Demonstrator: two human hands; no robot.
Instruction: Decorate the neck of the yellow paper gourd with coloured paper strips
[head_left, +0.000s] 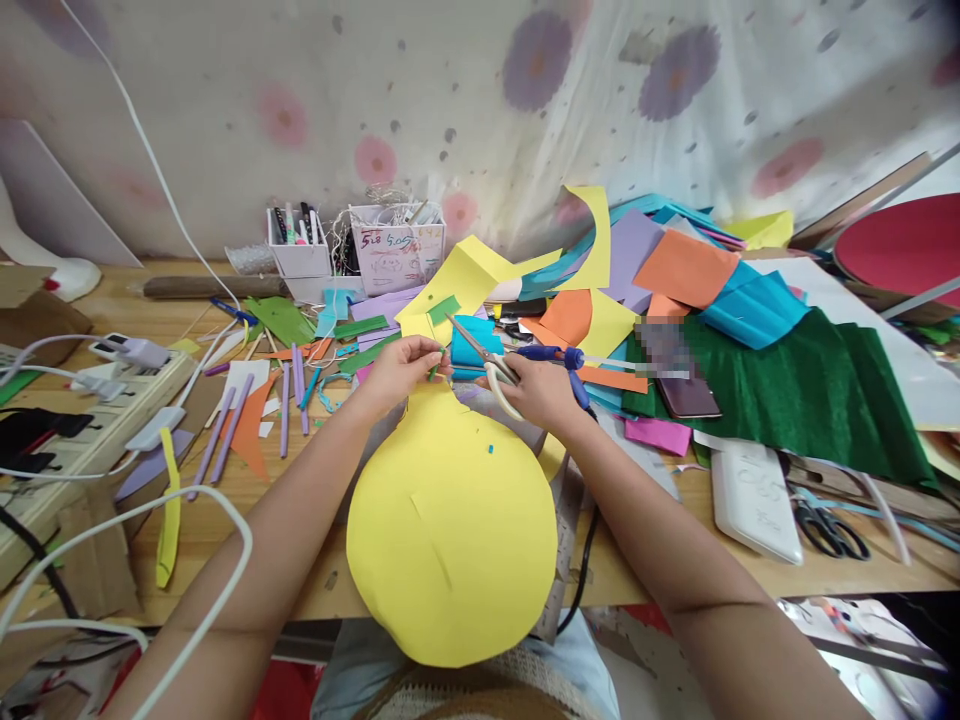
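Observation:
My right hand (538,388) is closed around white-handled scissors (480,340), their blades pointing up and left toward my left hand. My left hand (409,368) pinches a small green piece (433,373), perhaps paper, at the narrow top of a large yellow paper shape (450,520). That shape is round below, creased in the middle, and reaches over the table's front edge above my lap. A tiny blue scrap (490,449) lies on it. Beyond the scissors are a folded blue piece (472,340) and a blue glue gun (551,355), partly hidden by my right hand.
Purple sticks (232,428) and paper scraps lie at left, near a power strip (97,430) with looping white cables. White pen boxes (397,245) stand at the back. Coloured sheets, dark green fabric (795,400), a phone (690,395), a white power bank (755,500) and black-handled scissors (832,530) occupy the right.

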